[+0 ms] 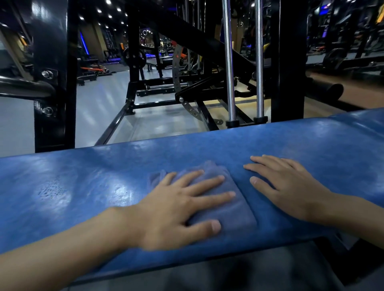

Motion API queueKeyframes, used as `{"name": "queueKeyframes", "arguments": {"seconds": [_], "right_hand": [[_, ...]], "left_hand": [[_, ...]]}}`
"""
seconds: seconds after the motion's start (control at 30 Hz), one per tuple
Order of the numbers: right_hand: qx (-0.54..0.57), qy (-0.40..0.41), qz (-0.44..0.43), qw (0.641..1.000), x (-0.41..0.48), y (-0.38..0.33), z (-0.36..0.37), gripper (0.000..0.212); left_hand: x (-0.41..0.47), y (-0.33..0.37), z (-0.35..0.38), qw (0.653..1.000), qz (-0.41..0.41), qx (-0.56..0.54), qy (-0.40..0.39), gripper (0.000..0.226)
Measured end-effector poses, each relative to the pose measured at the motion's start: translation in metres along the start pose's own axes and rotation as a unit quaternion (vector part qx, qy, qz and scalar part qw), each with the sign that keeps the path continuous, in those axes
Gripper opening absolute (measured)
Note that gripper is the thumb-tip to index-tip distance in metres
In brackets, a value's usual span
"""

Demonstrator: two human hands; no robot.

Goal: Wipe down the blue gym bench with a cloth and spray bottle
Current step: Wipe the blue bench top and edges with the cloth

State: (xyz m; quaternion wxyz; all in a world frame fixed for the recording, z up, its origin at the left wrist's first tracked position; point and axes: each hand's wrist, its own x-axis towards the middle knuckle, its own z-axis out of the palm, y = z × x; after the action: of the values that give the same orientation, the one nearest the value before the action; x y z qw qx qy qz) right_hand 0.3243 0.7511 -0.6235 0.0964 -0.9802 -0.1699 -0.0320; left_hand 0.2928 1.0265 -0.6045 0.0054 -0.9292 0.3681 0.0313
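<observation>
Left hand (176, 207) is flat, fingers spread, pressing a folded blue cloth (228, 211) onto the blue counter (83, 187); right hand (284, 184) rests beside it, grip spread too.

Head view, close above bench (291, 145)

A: What's standing beyond the hands?

B: Two chrome guide rods (229, 62) are rising straight ahead of them, seated in black collars. A thick black upright post (54, 83) is standing far to their left, a curved black bar (25, 87) crossing it.

A: And farther off?

B: A black machine frame (153, 87) is resting on the pale grey floor (99, 108), ceiling lights (108, 2) shining overhead.
</observation>
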Motion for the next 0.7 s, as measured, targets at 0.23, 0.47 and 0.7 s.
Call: {"name": "queueKeyframes", "arguments": {"seconds": [0.23,0.47,0.7], "right_hand": [[0.02,-0.011,0.017,1.0,0.007,-0.023,-0.006,0.06],[-0.014,-0.027,-0.001,1.0,0.004,-0.04,0.007,0.079],[-0.035,-0.01,0.006,0.999,0.003,-0.044,0.008,0.074]], "left_hand": [[0.018,-0.038,-0.002,0.999,-0.038,-0.026,0.0,0.064],[0.043,-0.155,-0.005,0.977,-0.206,-0.054,0.018,0.068],[0.033,-0.138,-0.003,0.974,-0.222,-0.044,0.017,0.075]]}}
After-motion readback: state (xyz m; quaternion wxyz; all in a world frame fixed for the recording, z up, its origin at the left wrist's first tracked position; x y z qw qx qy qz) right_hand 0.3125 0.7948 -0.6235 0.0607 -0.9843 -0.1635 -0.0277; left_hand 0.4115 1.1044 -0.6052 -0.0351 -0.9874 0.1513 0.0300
